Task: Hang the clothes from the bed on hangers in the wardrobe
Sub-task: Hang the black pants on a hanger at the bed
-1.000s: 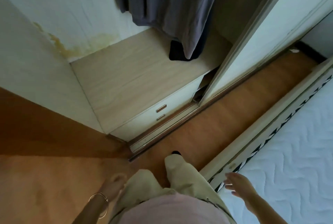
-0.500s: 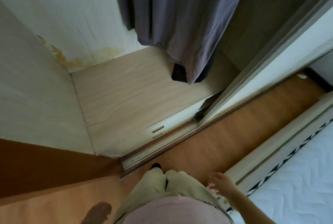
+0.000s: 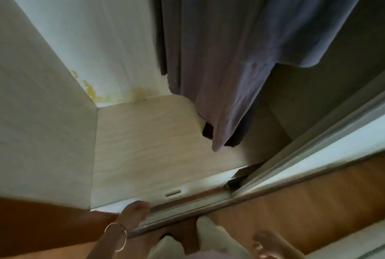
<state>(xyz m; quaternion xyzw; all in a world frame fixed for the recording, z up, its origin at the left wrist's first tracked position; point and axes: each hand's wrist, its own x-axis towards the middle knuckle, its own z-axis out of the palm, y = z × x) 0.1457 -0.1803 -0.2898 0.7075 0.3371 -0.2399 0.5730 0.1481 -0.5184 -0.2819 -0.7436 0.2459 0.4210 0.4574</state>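
Grey clothes (image 3: 218, 54) are hung inside the open wardrobe (image 3: 62, 112), above its shelf (image 3: 150, 144). The left hand (image 3: 134, 214) is held near the door track (image 3: 187, 206), fingers (image 3: 143, 206) relaxed, nothing grasped; the right hand (image 3: 268, 245) is likewise slack and empty.

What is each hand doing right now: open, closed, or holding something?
Left hand: open, holding nothing.
Right hand: open, fingers loosely curled, holding nothing.

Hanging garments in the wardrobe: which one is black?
The black garment mostly hidden behind the long mauve-grey garment; only its bottom edge peeks out above the wooden shelf. The blue-grey garment on the right ends higher.
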